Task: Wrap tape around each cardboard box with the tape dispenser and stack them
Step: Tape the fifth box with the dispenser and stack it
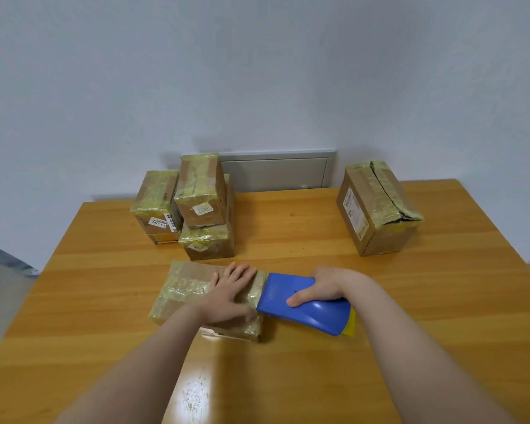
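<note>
**A:** Which step is in hand?

**B:** Taping, by the look of it. The left hand lies flat on top of the near box, fingers straight and spread, pressing it to the desk. The right hand grips the blue tape dispenser, thumb on top and the rest curled over its far side. The dispenser's mouth touches the right end of that box.

**A:** And the other boxes?

**B:** Just beyond the near box, a little to its left, at least three taped boxes form a stack, one of them set on another. Well beyond it, to the right, a large box stands alone, its taped top seam gaping. I judge the near box to be mid-wrap, with stacking to follow.

**A:** What does the next move call for?

**B:** Probably a steady pull of the dispenser across or round that right end while the flat palm keeps the box from sliding. Then a clean cut and a lift to the stack.

**A:** What can't be made out?

**B:** The roll and blade sit under the blue shell, and only a yellow edge shows at the rear. Whether fresh tape has caught on the box cannot be told. The left forearm hides part of its near side. The labels on the stack are too small to read.
</note>
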